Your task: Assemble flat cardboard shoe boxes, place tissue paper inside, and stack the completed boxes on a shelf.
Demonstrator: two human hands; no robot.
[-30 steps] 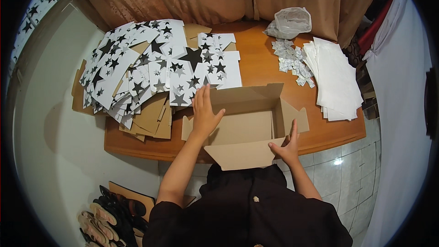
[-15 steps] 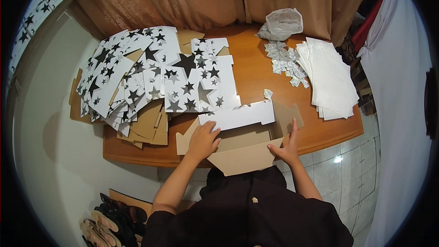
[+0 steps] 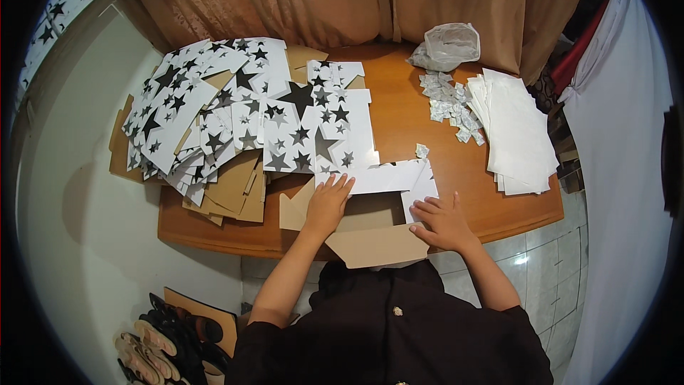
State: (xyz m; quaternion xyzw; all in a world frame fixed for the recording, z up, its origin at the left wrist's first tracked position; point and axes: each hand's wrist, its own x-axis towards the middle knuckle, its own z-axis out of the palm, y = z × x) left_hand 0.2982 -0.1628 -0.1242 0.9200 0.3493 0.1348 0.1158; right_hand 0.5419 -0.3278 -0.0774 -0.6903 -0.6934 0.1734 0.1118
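Observation:
In front of me at the table's near edge stands a cardboard box [image 3: 370, 214], open at the top and brown inside. Its far flap [image 3: 381, 178] lies folded inward, showing a white outer side. My left hand [image 3: 328, 207] rests on the left end of that flap, fingers stretched out. The right flap [image 3: 425, 189] is also turned in, white side up. My right hand [image 3: 446, 225] lies at its outer edge with the fingers spread. Toward me hangs the brown near flap [image 3: 377, 246], and the left flap [image 3: 293, 212] sticks outward.
Flat star-printed cardboard pieces [image 3: 206, 100] are heaped on the table's left. At the right lie a stack of white sheets [image 3: 516, 132], several small sachets [image 3: 449, 107] and a clear plastic bag [image 3: 449, 46]. One sachet [image 3: 422, 150] sits just beyond the box. Shoes [image 3: 171, 342] stand on the floor.
The box's right flap has gone from standing outward to folded inward. My right hand has moved in over it, and my left hand has slid slightly up onto the far flap.

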